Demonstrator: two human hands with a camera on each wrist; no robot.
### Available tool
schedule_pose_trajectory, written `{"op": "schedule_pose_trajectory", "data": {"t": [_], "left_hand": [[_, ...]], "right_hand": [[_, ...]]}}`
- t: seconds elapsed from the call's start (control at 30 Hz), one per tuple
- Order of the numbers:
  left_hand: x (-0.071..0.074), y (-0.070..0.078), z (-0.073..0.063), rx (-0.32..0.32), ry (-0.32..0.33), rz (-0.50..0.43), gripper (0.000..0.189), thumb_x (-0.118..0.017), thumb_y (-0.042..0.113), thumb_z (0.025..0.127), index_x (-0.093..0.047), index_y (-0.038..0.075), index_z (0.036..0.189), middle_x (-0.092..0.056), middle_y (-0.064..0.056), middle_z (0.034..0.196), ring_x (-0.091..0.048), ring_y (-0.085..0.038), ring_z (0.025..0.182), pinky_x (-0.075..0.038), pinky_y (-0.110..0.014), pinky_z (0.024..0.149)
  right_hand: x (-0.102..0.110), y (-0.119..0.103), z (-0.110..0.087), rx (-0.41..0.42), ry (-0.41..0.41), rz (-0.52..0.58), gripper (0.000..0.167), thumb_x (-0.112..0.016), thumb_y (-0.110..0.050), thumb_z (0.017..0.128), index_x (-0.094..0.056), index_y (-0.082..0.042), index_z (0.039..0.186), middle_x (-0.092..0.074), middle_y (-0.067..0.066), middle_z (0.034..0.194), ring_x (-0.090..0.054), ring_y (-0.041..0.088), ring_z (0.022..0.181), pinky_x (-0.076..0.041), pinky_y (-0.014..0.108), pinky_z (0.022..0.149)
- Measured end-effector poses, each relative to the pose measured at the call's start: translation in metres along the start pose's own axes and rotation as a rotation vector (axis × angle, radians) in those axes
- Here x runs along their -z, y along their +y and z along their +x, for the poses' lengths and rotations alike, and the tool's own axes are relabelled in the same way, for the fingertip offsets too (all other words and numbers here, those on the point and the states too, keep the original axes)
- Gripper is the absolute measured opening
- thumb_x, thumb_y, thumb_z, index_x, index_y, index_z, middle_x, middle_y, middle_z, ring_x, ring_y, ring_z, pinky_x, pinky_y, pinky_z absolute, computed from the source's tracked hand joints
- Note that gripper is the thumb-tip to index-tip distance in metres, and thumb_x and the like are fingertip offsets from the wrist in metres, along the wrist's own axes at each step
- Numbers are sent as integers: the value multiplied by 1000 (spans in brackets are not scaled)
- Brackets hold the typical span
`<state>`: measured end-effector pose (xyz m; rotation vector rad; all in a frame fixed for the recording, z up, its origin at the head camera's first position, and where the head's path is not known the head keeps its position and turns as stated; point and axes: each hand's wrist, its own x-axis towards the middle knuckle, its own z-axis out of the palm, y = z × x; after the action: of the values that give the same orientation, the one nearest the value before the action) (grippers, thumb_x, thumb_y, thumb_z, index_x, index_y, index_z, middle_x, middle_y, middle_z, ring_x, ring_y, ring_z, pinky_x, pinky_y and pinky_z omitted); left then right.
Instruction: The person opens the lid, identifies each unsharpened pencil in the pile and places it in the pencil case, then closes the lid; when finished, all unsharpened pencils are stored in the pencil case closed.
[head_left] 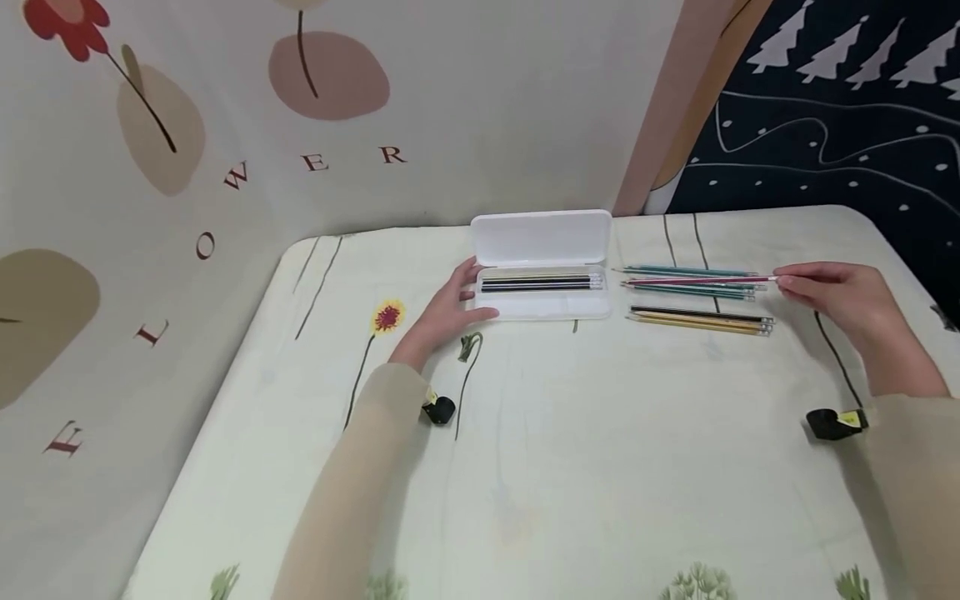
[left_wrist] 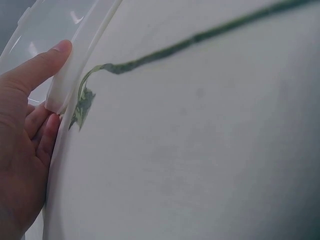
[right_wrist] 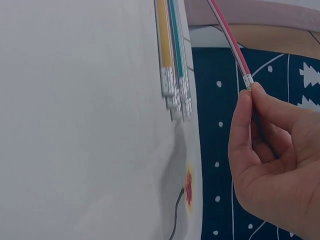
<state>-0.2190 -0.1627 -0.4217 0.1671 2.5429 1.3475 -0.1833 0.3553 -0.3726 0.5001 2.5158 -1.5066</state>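
A white pencil case (head_left: pixel 543 309) lies with its lid (head_left: pixel 540 239) raised at the back. Inside it is a row of dark and pale pencils (head_left: pixel 536 284). My left hand (head_left: pixel 447 308) holds the case by its left end, the thumb (left_wrist: pixel 47 60) on the near corner and the other fingers partly hidden at the side. With thumb and fingertips my right hand (head_left: pixel 843 296) pinches a pink pencil (head_left: pixel 701 281) at its eraser end. That pencil is raised above a group of teal pencils (head_left: pixel 697 292), its far end pointing left toward the case.
Nearer than the teal pencils lie a black pencil (head_left: pixel 697 317) and several yellow pencils (head_left: pixel 697 324). All rest on a table with a white, flower-printed cover (head_left: pixel 600 433). A printed curtain (head_left: pixel 487 100) hangs behind it; a dark tree-patterned cloth (head_left: pixel 840 158) is at the far right.
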Motion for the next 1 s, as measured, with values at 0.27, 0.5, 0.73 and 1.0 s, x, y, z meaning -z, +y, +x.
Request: {"op": "schedule_pose_trajectory", "data": {"t": [0.27, 0.5, 0.73, 1.0], "left_hand": [[3, 2, 1, 1, -4, 12, 101, -80, 31, 85, -12, 26, 161, -31, 0, 164, -44, -30, 142, -33, -46, 121], [1, 1, 2, 8, -9, 8, 102, -80, 30, 85, -12, 26, 161, -31, -1, 164, -44, -29, 142, -33, -46, 121], [2, 5, 0, 4, -3, -5, 101, -80, 29, 86, -13, 26, 160, -34, -3, 163, -45, -31, 141, -33, -46, 121], [1, 3, 1, 11, -4, -4, 101, -80, 29, 86, -13, 26, 160, -34, -3, 162, -45, -30, 141, -33, -46, 121]], "right_hand": [[-10, -12, 4, 13, 3, 52, 16, -67, -33, 94, -69, -48, 89, -58, -36, 84, -58, -16, 80, -53, 6, 75], [-19, -19, 5, 16, 11, 70, 17, -67, -32, 94, -70, -48, 90, -58, -36, 84, -58, -14, 82, -53, 5, 74], [-30, -28, 9, 28, 6, 148, 21, -69, -25, 94, -72, -45, 87, -61, -32, 84, -60, -13, 81, -53, 5, 73], [-46, -35, 11, 30, -1, 155, 15, -70, -29, 92, -74, -43, 92, -61, -31, 87, -59, -9, 85, -51, 3, 73]]}}
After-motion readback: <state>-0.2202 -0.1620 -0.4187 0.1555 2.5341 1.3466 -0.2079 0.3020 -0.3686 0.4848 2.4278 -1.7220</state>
